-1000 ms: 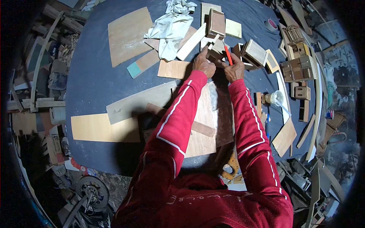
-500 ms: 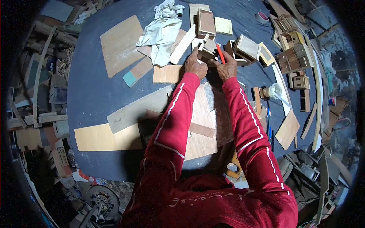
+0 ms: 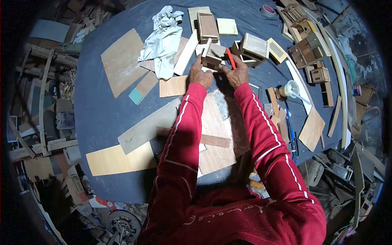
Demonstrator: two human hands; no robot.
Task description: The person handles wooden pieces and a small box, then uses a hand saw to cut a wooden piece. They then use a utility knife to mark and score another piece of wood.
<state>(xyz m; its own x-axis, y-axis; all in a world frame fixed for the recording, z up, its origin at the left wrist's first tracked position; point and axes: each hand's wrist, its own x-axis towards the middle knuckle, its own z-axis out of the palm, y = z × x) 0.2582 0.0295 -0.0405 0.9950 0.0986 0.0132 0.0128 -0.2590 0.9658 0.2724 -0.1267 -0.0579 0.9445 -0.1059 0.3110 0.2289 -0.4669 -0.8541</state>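
Observation:
My left hand (image 3: 200,76) is closed around the left side of a small wooden box (image 3: 214,52), its thumb low by the near edge. The box is tilted, with a pale top and darker side. In my right hand (image 3: 237,73) a red pencil (image 3: 231,59) points up and away from me, while its thumb reaches the box's lower right corner. Just beyond stands a brown-faced wooden box (image 3: 208,26). To the right, another wooden box (image 3: 255,46) with a pale lid lies close to my right fingers.
A white cloth (image 3: 163,45) lies left of my hands among flat boards. Small wooden drawers (image 3: 306,53) line the right side, near a glue jar (image 3: 289,89) with a brush. Thin plywood (image 3: 214,118) lies under my forearms. A tape roll (image 3: 268,11) sits at the back.
The small box has been turned in my hands, and more of its pale top shows now. The red pencil stays in my right hand. The whole view has shifted slightly.

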